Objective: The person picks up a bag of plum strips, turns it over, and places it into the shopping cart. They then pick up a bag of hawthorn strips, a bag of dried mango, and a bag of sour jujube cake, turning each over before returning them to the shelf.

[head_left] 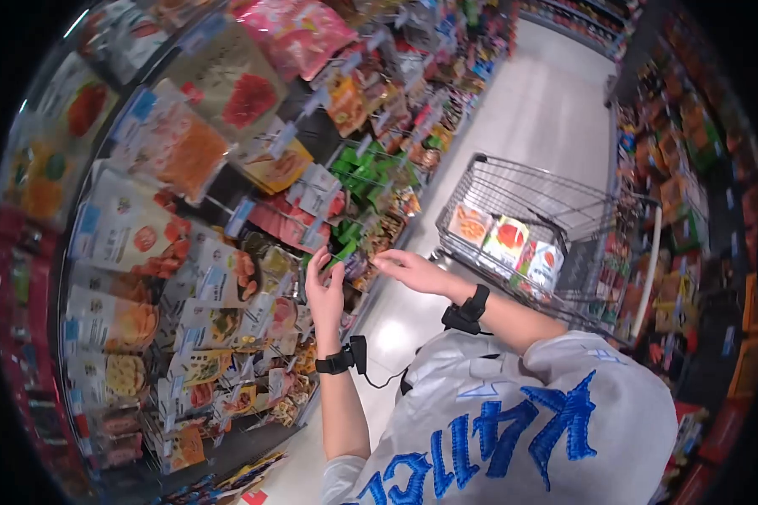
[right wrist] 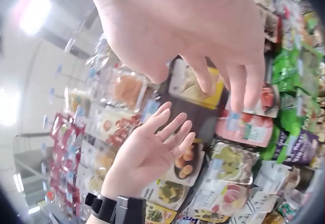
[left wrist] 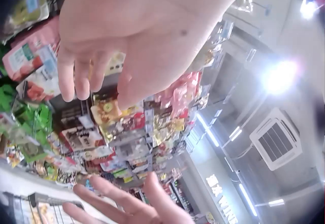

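Both hands are raised in front of a shelf rack of hanging snack bags, with no thing held in either. My left hand [head_left: 324, 290] is nearest the rack, palm turned inward and fingers loosely bent. To its right, my right hand [head_left: 417, 273] reaches toward the rack with fingers extended, a small gap between the two. Beyond the fingertips hang a pink packet [right wrist: 246, 128], a white-and-yellow packet [right wrist: 193, 84] and green packets [right wrist: 287, 71]. In the left wrist view, fruit-printed bags [left wrist: 109, 112] hang behind the left fingers.
A wire shopping cart [head_left: 556, 198] stands in the aisle to the right, holding several printed food packs [head_left: 507, 241]. Racks of goods [head_left: 674, 252] line the far right side. Pale floor [head_left: 547, 93] runs between the racks.
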Tool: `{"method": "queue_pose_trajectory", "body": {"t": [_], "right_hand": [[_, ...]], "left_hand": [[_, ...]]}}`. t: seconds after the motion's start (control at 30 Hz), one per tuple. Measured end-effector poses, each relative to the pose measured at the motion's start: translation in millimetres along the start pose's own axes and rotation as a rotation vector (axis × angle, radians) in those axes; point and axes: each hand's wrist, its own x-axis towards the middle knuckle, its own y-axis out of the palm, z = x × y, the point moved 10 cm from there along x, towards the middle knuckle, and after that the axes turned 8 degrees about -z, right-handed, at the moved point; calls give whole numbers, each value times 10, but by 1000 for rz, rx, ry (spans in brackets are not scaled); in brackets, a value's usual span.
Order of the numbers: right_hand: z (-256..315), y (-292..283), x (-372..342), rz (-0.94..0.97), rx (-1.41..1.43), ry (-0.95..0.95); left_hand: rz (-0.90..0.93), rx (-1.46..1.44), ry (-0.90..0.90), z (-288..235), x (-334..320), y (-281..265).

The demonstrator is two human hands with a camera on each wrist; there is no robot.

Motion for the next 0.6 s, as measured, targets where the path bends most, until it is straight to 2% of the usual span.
{"method": "queue_pose_trajectory", "body": {"t": [0.07, 0.13, 0.23, 0.37, 0.53, 0.6], "right_hand": [[-608, -375, -255, 9, -5, 248], [-1063, -773, -512, -71, 100, 426], [-1459, -1358, -720, -216, 469, 541], [-1758, -2212, -905, -491, 821, 517], [-2395, -2984, -1147, -679, 982, 557], [-2636, -3234, -1254, -750, 973, 606]], "left_hand": [[122, -32, -133, 356, -72, 473], [247, 25, -108, 523, -148, 943], [419, 81, -161, 809, -280, 1614], [630, 150, -216, 938, -498, 2584], [896, 200, -247, 1231, -747, 3690], [935, 227, -286, 1374, -812, 4056]]}}
